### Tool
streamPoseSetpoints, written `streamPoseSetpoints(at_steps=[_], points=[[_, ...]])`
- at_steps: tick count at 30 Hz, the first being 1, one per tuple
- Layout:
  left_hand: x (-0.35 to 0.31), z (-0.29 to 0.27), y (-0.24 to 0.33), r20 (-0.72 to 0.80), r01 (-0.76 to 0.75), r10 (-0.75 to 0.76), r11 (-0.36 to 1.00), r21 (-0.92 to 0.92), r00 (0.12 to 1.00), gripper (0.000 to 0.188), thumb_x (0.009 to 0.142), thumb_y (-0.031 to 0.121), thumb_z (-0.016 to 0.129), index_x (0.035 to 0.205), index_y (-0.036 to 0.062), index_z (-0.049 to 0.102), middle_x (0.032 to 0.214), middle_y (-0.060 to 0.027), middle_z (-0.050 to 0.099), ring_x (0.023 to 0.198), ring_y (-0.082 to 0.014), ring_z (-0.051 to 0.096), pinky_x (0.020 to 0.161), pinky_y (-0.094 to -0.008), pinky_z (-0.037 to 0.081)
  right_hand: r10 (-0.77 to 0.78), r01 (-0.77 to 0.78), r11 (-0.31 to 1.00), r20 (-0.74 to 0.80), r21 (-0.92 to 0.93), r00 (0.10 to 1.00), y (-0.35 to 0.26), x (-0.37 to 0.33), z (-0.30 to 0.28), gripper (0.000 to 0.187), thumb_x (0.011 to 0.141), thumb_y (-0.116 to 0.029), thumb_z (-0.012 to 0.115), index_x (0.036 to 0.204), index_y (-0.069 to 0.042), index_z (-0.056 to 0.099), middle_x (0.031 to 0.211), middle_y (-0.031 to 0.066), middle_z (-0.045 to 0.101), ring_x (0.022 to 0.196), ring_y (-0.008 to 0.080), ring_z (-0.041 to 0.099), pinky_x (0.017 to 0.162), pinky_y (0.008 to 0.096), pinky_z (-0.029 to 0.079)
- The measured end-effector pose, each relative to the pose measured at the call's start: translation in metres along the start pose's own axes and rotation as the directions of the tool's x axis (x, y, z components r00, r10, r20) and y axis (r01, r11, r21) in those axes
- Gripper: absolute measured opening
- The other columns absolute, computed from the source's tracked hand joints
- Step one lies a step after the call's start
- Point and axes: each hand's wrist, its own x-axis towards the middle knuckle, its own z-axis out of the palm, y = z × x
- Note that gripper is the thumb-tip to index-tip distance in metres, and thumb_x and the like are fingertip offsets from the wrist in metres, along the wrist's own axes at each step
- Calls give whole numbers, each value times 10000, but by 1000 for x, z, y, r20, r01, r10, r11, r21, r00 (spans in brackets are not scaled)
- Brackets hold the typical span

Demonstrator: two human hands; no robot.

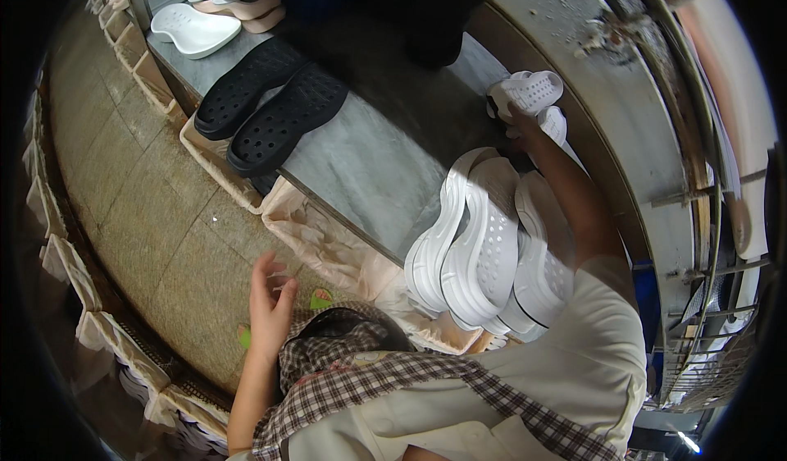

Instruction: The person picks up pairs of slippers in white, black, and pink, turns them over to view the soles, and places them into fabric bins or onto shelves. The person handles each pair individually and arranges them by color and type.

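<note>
My right arm reaches across to the far right of the worktop, where my right hand [521, 125] has its fingers against a white perforated shoe sole [537, 90]. The fingers seem closed on its near edge; part of the hand is in shadow. Another white sole [552, 123] lies just under it. My left hand [271, 301] hangs off the front edge of the worktop, fingers loosely bent and thumb apart, with nothing in it. Between my arms stands a cluster of thick white soles [484, 244], set on their sides against each other.
Two black perforated soles [275, 108] lie across the grey worktop [361, 170]. Beyond them are a white sole [195, 31] and a stack of pale and pinkish soles [238, 2]. Lined baskets [307, 231] run along the front edge. Metal racking [705, 272] stands at the right.
</note>
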Motion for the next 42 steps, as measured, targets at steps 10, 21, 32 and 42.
streamPoseSetpoints(at_steps=[10, 21, 32, 42], points=[[-6, -22, -17, 31, 70, -71, 997, 23, 997, 494, 854, 14, 581, 1303, 57, 381, 1091, -91, 511, 880, -150, 560, 711, -273, 478, 89, -177, 784, 175, 595, 981, 5, 39, -67, 321, 778, -254, 662, 982, -53, 517, 870, 93, 522, 714, 215, 522, 496, 291, 479], [1, -67, 15, 352, -81, 51, 994, 73, 935, 499, 856, 89, 614, 1294, 35, 381, 1188, -111, 514, 952, -187, 579, 707, -299, 497, -143, -158, 711, 361, 685, 921, -59, -384, 13, 314, 857, -261, 548, 1041, -10, 502, 890, 155, 578, 625, 239, 605, 438, 245, 527], [-9, -135, 68, 440, 384, -33, 551, -741, 897, 634, 964, 445, 350, 1400, -1, 235, 1390, -193, 372, 1258, -322, 413, 1029, -450, 367, -461, 452, 879, 516, 154, 721, 40, -607, 244, 766, 813, -174, 654, 1416, 28, 226, 1358, 210, 402, 1272, 270, 382, 1050, 385, 315], [-54, -205, 18, 572, 645, -455, 6, -765, 682, 364, 951, 334, 394, 1229, 117, 485, 1145, -114, 567, 1020, -299, 552, 863, -481, 465, -737, 787, 604, 463, 125, 492, 9, -624, 327, 403, 961, -341, 469, 1023, 13, 652, 946, 107, 659, 901, 157, 591, 825, 288, 439]])
